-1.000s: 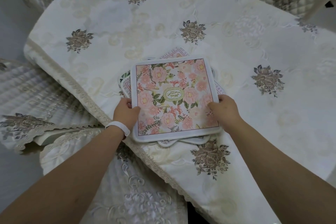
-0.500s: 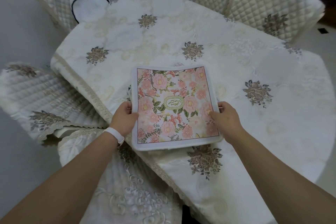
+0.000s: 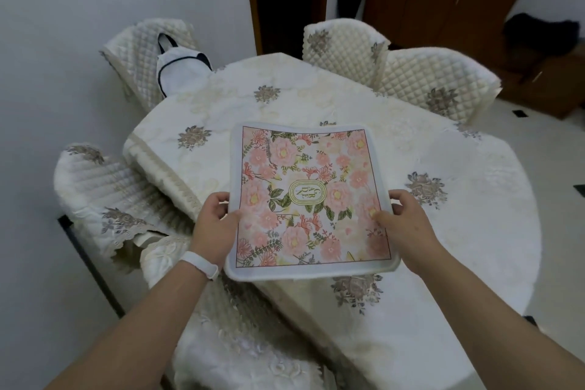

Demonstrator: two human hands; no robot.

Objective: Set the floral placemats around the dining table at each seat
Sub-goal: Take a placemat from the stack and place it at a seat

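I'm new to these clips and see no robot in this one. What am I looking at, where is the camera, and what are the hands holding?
There is no machine here: a person works with bare hands. The single picture comes from a wide-angle camera worn on their head, looking forward and down, which is why both forearms enter from the bottom. The left hand, above a white wristband, and the right hand each grip a side edge of a floral placemat. Beneath it is a dining table under a cream embroidered tablecloth, ringed by chairs in quilted covers. A white bag with dark trim rests at the far left chair.
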